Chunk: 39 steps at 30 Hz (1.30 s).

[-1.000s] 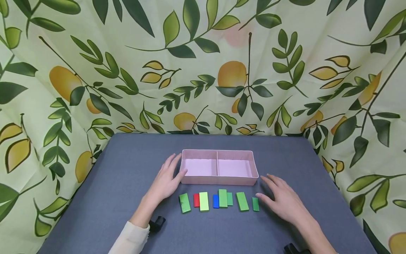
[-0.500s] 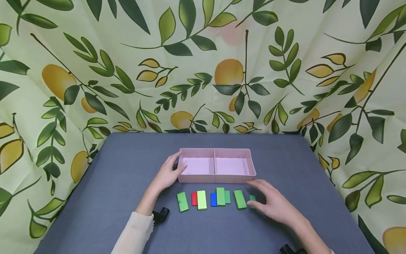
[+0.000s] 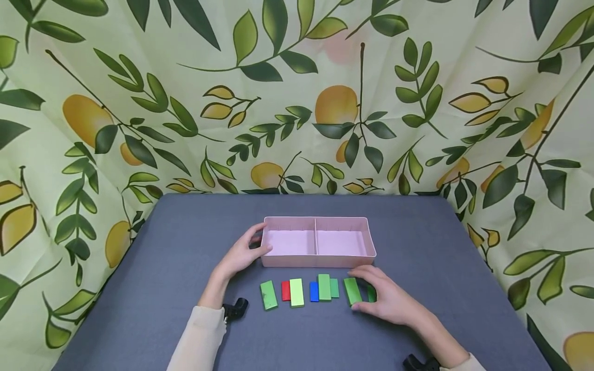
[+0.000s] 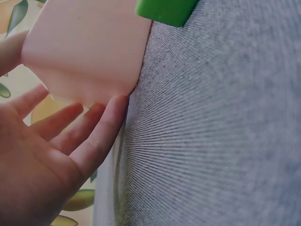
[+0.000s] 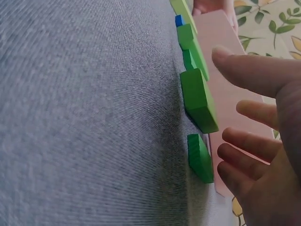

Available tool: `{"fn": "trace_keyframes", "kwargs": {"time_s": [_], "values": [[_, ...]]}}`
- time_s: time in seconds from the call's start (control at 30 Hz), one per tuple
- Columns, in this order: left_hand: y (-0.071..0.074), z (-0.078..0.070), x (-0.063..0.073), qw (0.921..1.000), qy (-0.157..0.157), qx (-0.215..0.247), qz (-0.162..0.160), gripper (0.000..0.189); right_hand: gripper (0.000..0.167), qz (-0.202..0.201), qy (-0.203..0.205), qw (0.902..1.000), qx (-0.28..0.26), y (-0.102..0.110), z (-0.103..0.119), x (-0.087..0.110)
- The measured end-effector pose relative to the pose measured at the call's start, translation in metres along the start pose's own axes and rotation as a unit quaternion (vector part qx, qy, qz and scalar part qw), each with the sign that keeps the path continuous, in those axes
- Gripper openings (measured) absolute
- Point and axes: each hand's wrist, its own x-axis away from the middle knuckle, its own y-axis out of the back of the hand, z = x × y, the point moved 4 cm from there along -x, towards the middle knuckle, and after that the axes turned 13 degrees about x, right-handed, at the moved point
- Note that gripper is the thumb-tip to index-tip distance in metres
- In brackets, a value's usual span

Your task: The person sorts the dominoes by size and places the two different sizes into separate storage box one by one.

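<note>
A pink two-compartment box [image 3: 320,262] stands on the table. My left hand [image 3: 241,253] is at its left end, thumb over the rim and fingers on the outer end wall [image 4: 89,52]. My right hand [image 3: 387,296] spreads around the rightmost large green block [image 3: 352,291], thumb on the near side and fingers toward the box. The right wrist view shows a gap between the thumb [image 5: 254,70] and that block. A small green block [image 5: 199,159] lies beside it, partly hidden by the hand in the head view.
Further left in the row lie a green block [image 3: 324,287], a small teal-green one [image 3: 334,288], a blue one [image 3: 314,291], a yellow-green one [image 3: 296,292], a red one [image 3: 285,290] and a green one [image 3: 268,295]. A leaf-patterned curtain [image 3: 287,46] surrounds the grey table [image 3: 297,340].
My right hand has moved left from beside the small green block to around the large green one. The left hand has drawn closer about the box end. The blocks lie as before.
</note>
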Motion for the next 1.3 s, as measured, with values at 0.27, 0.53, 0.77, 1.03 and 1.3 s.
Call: {"fn": "trace_keyframes", "kwargs": {"time_s": [0.27, 0.53, 0.77, 1.03, 1.3], "values": [[-0.001, 0.001, 0.003, 0.9997, 0.003, 0.023, 0.008, 0.076, 0.063, 0.028, -0.012, 0.9995, 0.005, -0.007, -0.002, 0.001], [-0.001, -0.001, 0.004, 0.9996, 0.0, 0.028, 0.007, 0.078, 0.062, 0.002, -0.008, 0.9996, 0.026, -0.01, -0.004, 0.001], [-0.001, 0.0, 0.004, 0.9995, 0.01, 0.031, -0.001, 0.078, 0.058, 0.016, -0.021, 0.9995, 0.016, -0.014, -0.006, -0.001], [0.0, 0.001, 0.006, 0.9995, 0.01, 0.031, 0.0, 0.078, 0.056, -0.011, -0.018, 0.9998, -0.006, -0.014, -0.002, -0.002], [0.001, -0.001, 0.002, 0.9993, 0.009, 0.035, -0.004, 0.078, 0.056, -0.012, -0.004, 0.9995, -0.029, 0.004, 0.011, -0.013]]}}
